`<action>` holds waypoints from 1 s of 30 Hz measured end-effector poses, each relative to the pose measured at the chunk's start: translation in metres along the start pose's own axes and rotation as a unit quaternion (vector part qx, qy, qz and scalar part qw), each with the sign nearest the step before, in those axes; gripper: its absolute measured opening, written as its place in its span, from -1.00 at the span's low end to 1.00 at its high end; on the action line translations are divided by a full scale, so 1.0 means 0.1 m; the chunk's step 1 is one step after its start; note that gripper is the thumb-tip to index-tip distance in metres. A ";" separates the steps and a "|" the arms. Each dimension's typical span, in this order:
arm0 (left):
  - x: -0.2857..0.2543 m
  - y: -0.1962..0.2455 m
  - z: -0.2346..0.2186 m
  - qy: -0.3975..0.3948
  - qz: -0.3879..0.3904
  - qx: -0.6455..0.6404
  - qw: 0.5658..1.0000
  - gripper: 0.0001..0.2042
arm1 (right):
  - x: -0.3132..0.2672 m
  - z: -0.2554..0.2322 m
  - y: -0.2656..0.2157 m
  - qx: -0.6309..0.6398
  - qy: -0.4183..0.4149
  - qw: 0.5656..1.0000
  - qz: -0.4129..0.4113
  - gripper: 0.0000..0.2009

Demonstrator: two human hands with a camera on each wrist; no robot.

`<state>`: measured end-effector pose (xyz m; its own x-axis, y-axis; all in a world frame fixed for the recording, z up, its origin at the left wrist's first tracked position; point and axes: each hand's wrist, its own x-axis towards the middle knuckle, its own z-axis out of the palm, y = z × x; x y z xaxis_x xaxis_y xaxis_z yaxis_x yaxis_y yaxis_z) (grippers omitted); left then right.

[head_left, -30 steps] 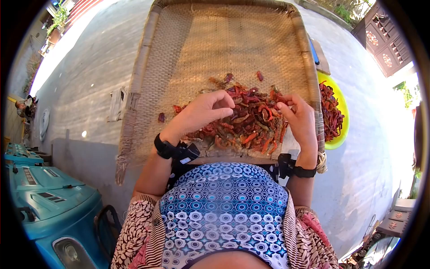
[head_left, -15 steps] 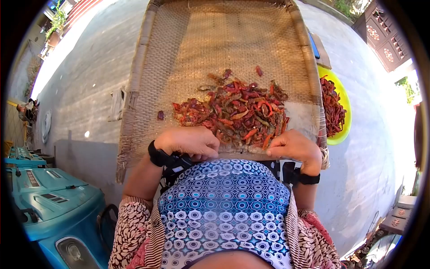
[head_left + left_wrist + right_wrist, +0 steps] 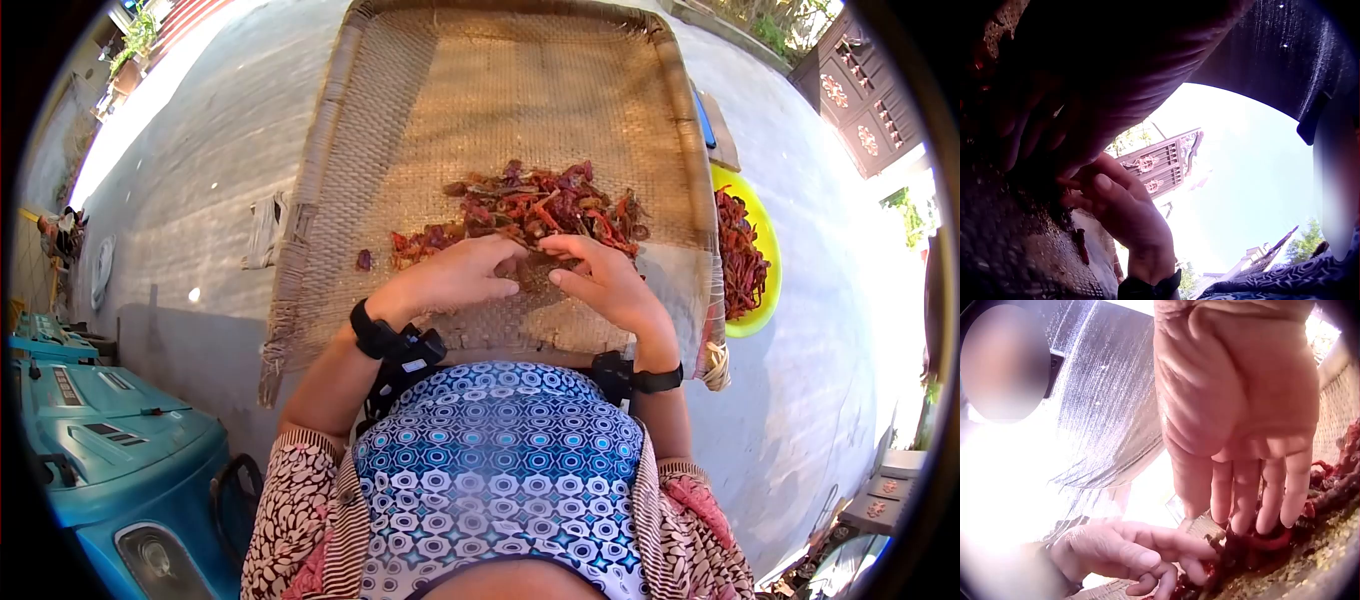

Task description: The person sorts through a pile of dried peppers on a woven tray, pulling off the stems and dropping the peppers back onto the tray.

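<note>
A heap of dried red chili peppers (image 3: pixel 560 200) lies on a woven bamboo tray (image 3: pixel 520 90) in front of me. Both hands are at the heap's near edge, fingertips close together. My left hand (image 3: pixel 455 277) has relaxed, slightly bent fingers at the peppers. From the right, my right hand (image 3: pixel 612 290) reaches in; in the right wrist view its long fingers (image 3: pixel 1246 494) point straight down against the peppers. Pale yellow seeds (image 3: pixel 1310 565) are scattered over the weave there. The left wrist view is dark, and the left fingertips are mostly in shadow.
A yellow basin (image 3: pixel 735 182) of dried red chilies stands right of the tray. Behind it, a blue flat object (image 3: pixel 704 118) rests by a board (image 3: pixel 722 140). A teal vehicle (image 3: pixel 130 430) is at the left, and a grey cloth (image 3: pixel 265 230) lies on the ground.
Both hands dropped to the tray's near edge, then moved forward and inward to the heap. The peppers' near edge has shifted away from me, baring seed-strewn weave.
</note>
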<state>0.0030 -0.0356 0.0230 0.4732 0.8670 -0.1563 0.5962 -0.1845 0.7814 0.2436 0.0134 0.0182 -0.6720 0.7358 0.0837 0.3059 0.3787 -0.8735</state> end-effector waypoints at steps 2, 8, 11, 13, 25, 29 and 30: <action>-0.01 0.13 -0.06 0.023 -0.038 -0.036 0.998 -0.60 | -0.03 -0.15 -0.12 0.055 0.054 0.995 0.070 -0.65; 0.15 0.08 -0.06 0.072 -0.073 -0.147 0.984 -0.59 | -0.05 -0.62 0.24 -0.184 0.183 0.959 0.113 -0.70; 0.25 0.06 -0.02 0.062 -0.093 -0.201 0.973 -0.60 | -0.01 -0.68 0.28 -0.247 0.174 0.947 0.110 -0.72; 0.31 -0.02 0.06 0.076 -0.096 -0.228 0.966 -0.62 | 0.07 -0.61 0.18 -0.236 0.132 0.957 0.105 -0.72; 0.32 -0.13 0.19 0.152 -0.042 -0.422 0.893 -0.64 | 0.25 -0.12 -0.05 -0.301 0.146 0.942 0.019 -0.80; 0.35 -0.17 0.28 0.128 -0.025 -0.410 0.903 -0.77 | 0.18 0.03 -0.17 -0.203 0.064 0.977 -0.009 -0.81; 0.33 -0.19 0.28 0.119 -0.022 -0.412 0.903 -0.81 | 0.18 0.06 -0.14 -0.183 0.051 0.982 -0.009 -0.81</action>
<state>0.0253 -0.0159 -0.0143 0.2491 0.9582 -0.1405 -0.1213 0.1748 0.9771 0.2229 0.0178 0.0291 -0.6135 0.7730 0.1614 0.5295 0.5543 -0.6422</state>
